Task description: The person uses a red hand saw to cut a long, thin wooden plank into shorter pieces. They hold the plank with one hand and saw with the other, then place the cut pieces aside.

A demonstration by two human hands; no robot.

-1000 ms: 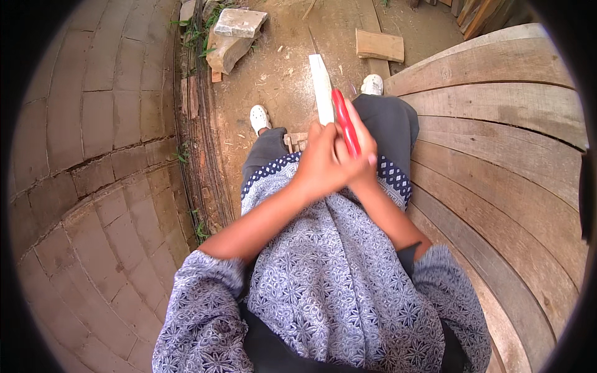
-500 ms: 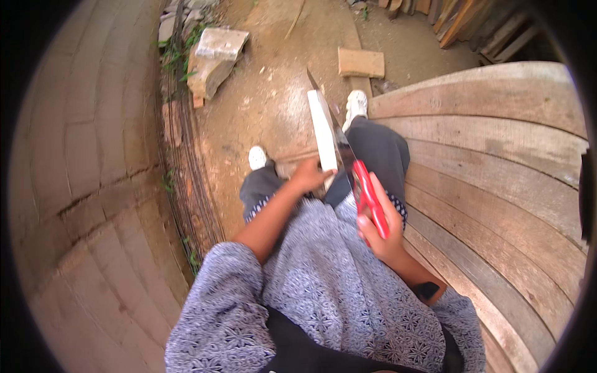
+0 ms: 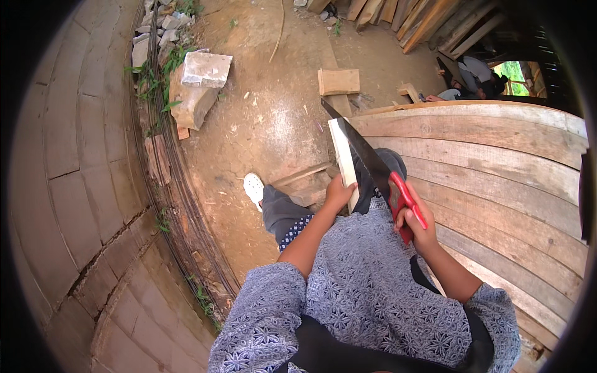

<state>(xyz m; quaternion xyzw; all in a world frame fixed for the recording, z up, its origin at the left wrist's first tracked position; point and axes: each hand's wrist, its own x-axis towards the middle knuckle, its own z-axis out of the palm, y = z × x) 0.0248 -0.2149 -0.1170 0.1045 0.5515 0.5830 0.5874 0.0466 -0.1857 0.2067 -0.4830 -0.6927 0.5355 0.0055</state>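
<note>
Red-handled saw [image 3: 371,160], gripped in the right hand [image 3: 419,225], slants beside a pale stick [image 3: 343,152]; the left hand [image 3: 339,194] clasps the stick's near end.

1) Left hand [image 3: 337,193]: room over the dirt ground [image 3: 267,133], out to 2 stone blocks [image 3: 193,104] at its left edge
2) Right hand [image 3: 423,236]: saw blade [image 3: 368,152] stands in the way leftward, plank wall [image 3: 485,155] along the ground's right edge
</note>
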